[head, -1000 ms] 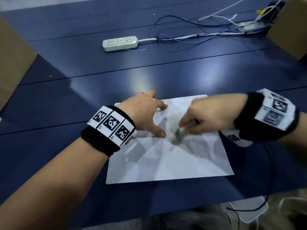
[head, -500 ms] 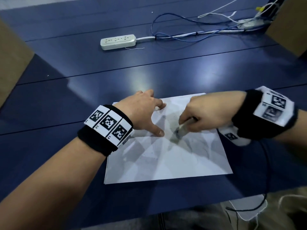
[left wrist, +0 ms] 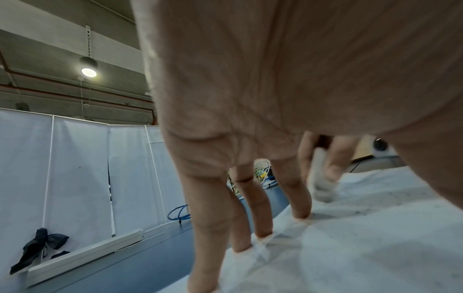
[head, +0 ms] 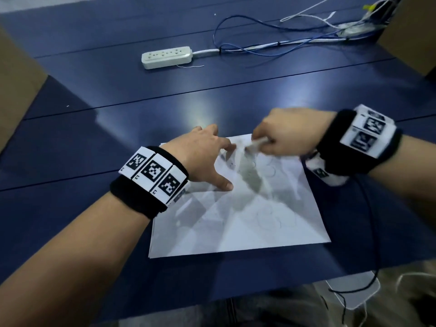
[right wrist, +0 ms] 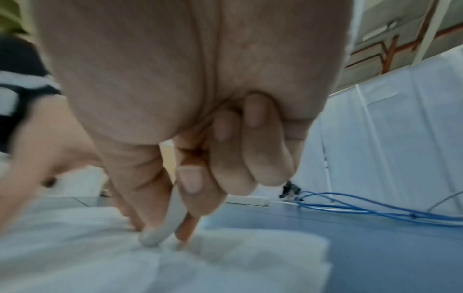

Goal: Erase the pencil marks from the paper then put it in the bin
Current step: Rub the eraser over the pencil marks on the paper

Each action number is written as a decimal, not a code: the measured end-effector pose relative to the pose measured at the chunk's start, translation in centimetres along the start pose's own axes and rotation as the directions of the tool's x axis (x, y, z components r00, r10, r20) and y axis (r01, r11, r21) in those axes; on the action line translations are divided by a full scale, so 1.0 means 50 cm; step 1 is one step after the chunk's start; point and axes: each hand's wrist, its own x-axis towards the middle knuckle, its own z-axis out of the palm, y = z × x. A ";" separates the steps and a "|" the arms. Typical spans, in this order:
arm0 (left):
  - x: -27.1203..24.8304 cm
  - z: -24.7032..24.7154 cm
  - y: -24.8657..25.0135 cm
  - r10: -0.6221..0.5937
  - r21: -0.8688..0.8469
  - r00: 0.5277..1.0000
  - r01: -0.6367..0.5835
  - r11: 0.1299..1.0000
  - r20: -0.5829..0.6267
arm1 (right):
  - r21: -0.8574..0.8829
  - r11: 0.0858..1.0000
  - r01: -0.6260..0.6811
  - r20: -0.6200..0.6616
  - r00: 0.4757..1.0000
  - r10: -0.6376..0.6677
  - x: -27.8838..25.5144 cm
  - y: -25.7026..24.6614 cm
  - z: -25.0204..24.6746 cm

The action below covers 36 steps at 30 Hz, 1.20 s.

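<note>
A white sheet of paper with faint pencil circles lies on the blue table. My left hand presses its straight, spread fingers on the paper's far left part, fingertips flat on the sheet. My right hand pinches a white eraser between thumb and fingers and holds its tip on the paper near the far edge. In the right wrist view the eraser touches the sheet; in the left wrist view the eraser stands just beyond my index finger. No bin is in view.
A white power strip lies further back on the table, with blue and white cables running to the right. Brown cardboard panels stand at both sides. A black wrist cable hangs over the table's near edge.
My right hand has moved the eraser from the middle of the paper away from me to near its far edge. The left hand stays pressed on the sheet.
</note>
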 end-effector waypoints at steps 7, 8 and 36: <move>0.002 0.001 -0.002 0.004 0.027 1.000 -0.003 1.000 -0.005 | 0.205 0.964 0.170 0.174 0.963 -0.206 -0.060 -0.021 0.008; 0.002 0.001 -0.001 0.006 0.028 1.000 -0.006 1.000 -0.001 | 0.246 0.955 0.168 0.218 0.950 -0.223 -0.065 -0.028 0.007; 0.008 0.006 0.025 0.041 0.031 0.998 -0.040 0.999 -0.042 | -0.015 1.000 -0.027 -0.007 1.000 0.026 -0.001 0.006 -0.009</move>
